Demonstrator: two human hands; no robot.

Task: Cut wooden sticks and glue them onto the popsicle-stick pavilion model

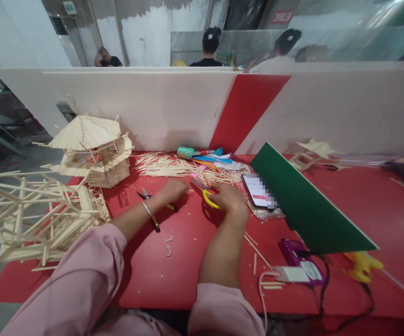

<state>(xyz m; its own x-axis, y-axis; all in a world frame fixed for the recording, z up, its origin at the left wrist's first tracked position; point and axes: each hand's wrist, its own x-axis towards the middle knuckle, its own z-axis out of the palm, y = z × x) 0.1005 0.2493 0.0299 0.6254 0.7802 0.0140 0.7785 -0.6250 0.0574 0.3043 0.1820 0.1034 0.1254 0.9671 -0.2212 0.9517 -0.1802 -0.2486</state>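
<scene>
Gripping scissors (207,198), the right hand (230,201) is resting near the left hand (174,190), whose grip I cannot tell; sticks (163,166) are lying near the back edge of the desk (173,289).

The left hand (174,191) is blurred, its fingers run together so that any grip cannot be told, and its wrist (155,204) covers the middle of the pliers (157,225); the right hand (231,200) hides part of the yellow-handled scissors (208,199). The green board (307,200) blocks some of the yellow glue gun (363,266). The left edge cuts off the stick frame (60,233), the bottom edge both pink sleeves (79,275).
</scene>
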